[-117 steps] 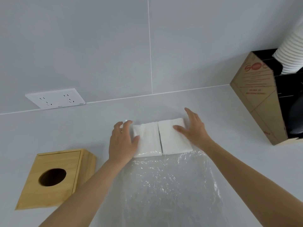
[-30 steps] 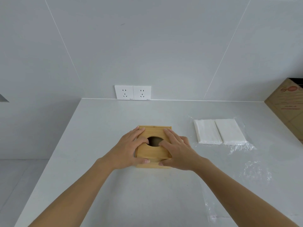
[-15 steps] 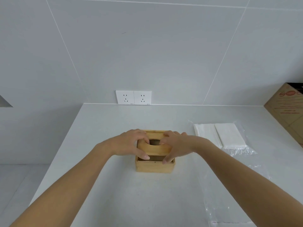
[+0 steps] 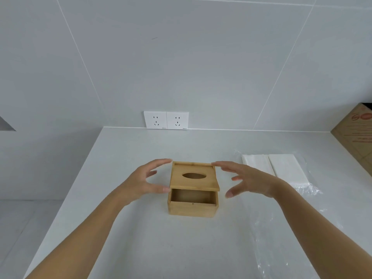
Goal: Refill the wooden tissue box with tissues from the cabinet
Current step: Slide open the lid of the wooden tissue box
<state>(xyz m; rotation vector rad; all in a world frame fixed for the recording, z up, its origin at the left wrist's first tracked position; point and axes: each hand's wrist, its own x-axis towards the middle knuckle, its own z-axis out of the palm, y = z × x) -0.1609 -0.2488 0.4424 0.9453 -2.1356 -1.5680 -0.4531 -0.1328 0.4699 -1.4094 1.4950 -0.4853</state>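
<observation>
From the head view, the wooden tissue box (image 4: 192, 200) stood on the white desk (image 4: 141, 238) directly in front of the person, its lid (image 4: 194, 177) slid partway toward the wall so the near half of the interior lay open and looked empty. That gap was probably made to let tissues in. The left hand (image 4: 145, 181) hovered at the lid's left edge, fingers spread, thumb touching or nearly touching the box corner; the right hand (image 4: 247, 181) hung just beside the right edge, open and clear of the wood. Neither gripped anything. Two tissue stacks (image 4: 275, 168) waited on clear plastic wrap (image 4: 281, 228) to the right, within easy reach for loading.
</observation>
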